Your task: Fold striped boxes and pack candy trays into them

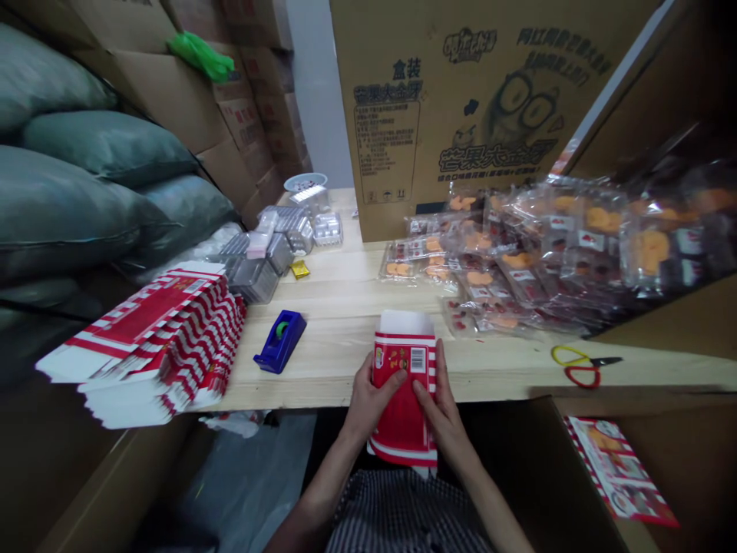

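A red and white striped carton is held upright at the table's front edge, its white top flap raised. My left hand grips its left side, thumb across the printed face. On the right side my right hand holds it too, thumb on the face and fingers along the edge. A barcode shows near the carton's top right. Whether anything is inside the carton cannot be seen. Behind it lie several clear packets with orange and dark pieces.
Flattened red cartons are stacked at left, near a blue tape dispenser and clear plastic trays. Scissors lie at right. A large cardboard box stands behind. Another printed carton lies in an open box below right.
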{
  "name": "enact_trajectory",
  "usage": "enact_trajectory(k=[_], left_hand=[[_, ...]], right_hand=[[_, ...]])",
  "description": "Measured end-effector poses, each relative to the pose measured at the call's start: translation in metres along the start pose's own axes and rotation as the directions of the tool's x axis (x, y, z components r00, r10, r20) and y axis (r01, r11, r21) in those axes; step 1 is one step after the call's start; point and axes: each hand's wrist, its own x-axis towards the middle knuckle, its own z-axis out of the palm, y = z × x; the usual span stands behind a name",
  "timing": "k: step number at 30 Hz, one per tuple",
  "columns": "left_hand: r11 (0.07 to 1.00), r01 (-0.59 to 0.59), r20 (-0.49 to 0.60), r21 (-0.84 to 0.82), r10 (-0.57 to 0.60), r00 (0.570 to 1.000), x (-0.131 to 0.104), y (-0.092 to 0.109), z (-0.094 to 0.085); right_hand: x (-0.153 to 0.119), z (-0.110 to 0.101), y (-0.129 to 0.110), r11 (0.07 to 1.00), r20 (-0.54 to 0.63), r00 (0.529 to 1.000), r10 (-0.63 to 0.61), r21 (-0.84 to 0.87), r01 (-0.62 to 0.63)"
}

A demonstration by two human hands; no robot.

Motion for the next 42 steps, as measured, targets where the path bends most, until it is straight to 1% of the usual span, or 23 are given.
enact_trajectory(k=[2,4,8,11,14,17,20,23,27,29,30,31,33,35,36,37,38,40,42], left_hand=[[0.999,0.034,-0.009,-0.022,-0.034,0.999,0.001,-0.001,-0.005],[0.999,0.048,0.001,-0.003,-0.048,0.999,0.002,-0.003,-0.008],[0.998,0.055,-0.014,0.011,-0.054,0.998,0.003,-0.007,-0.012],[0.997,0.069,0.038,-0.04,-0.067,0.997,0.004,-0.008,-0.014],[0.994,0.062,0.079,-0.089,-0.055,0.995,0.005,-0.009,-0.018],[0.982,0.11,0.047,-0.153,-0.104,0.993,-0.002,-0.009,-0.02],[0.967,0.167,0.017,-0.194,-0.167,0.986,-0.018,-0.006,-0.021],[0.958,0.185,0.018,-0.219,-0.186,0.982,-0.037,-0.004,-0.02],[0.955,0.177,0.035,-0.239,-0.174,0.984,-0.052,-0.007,-0.019],[0.96,0.188,0.059,-0.206,-0.18,0.982,-0.055,-0.009,-0.021],[0.969,0.175,0.051,-0.177,-0.168,0.984,-0.056,-0.01,-0.022],[0.979,0.141,0.021,-0.145,-0.139,0.99,-0.055,-0.011,-0.024],[0.998,0.022,-0.105,-0.066,-0.029,0.994,-0.052,-0.011,-0.028],[0.994,-0.1,-0.239,0.037,0.106,0.965,-0.046,-0.011,-0.033],[0.987,-0.135,-0.271,0.083,0.152,0.95,-0.041,-0.011,-0.035],[0.982,-0.152,-0.276,0.115,0.179,0.945,-0.036,-0.012,-0.036],[0.98,-0.156,-0.261,0.126,0.185,0.947,-0.03,-0.013,-0.037],[0.987,-0.131,-0.208,0.09,0.147,0.967,-0.017,-0.014,-0.038],[0.996,-0.091,-0.167,0.023,0.094,0.981,-0.005,-0.012,-0.038]], right_hand=[[0.005,-0.003,-0.005,0.985,0.023,0.998,0.06,0.163,-0.063],[0.011,-0.008,-0.008,0.964,0.048,0.996,0.071,0.252,-0.081],[0.026,-0.021,-0.005,0.964,0.112,0.99,0.088,0.242,-0.113],[0.036,-0.028,-0.005,0.965,0.099,0.986,0.134,0.211,-0.152],[0.039,-0.028,-0.009,0.954,0.09,0.982,0.163,0.237,-0.181],[0.032,-0.026,-0.01,0.937,0.136,0.973,0.188,0.272,-0.219],[0.017,-0.024,-0.01,0.924,0.182,0.955,0.235,0.262,-0.278],[0.004,-0.024,-0.012,0.927,0.206,0.95,0.236,0.244,-0.283],[0.0,-0.023,-0.02,0.938,0.158,0.96,0.229,0.227,-0.262],[0.0,-0.022,-0.02,0.944,0.143,0.963,0.229,0.21,-0.255],[-0.001,-0.022,-0.019,0.95,0.134,0.966,0.221,0.193,-0.244],[-0.001,-0.021,-0.016,0.96,0.123,0.97,0.208,0.166,-0.227],[-0.003,-0.019,-0.009,0.98,0.083,0.982,0.172,0.091,-0.179],[-0.003,-0.014,0.0,0.99,0.031,0.99,0.137,0.03,-0.138],[-0.003,-0.012,0.005,0.993,0.005,0.993,0.12,0.015,-0.12],[-0.001,-0.009,0.009,0.995,-0.02,0.995,0.102,0.007,-0.102],[0.002,-0.006,0.013,0.997,-0.046,0.996,0.081,0.004,-0.081],[0.01,-0.001,0.016,0.999,-0.08,0.996,0.042,0.004,-0.042],[0.019,0.001,0.013,1.0,-0.085,0.996,0.022,0.009,-0.021]])
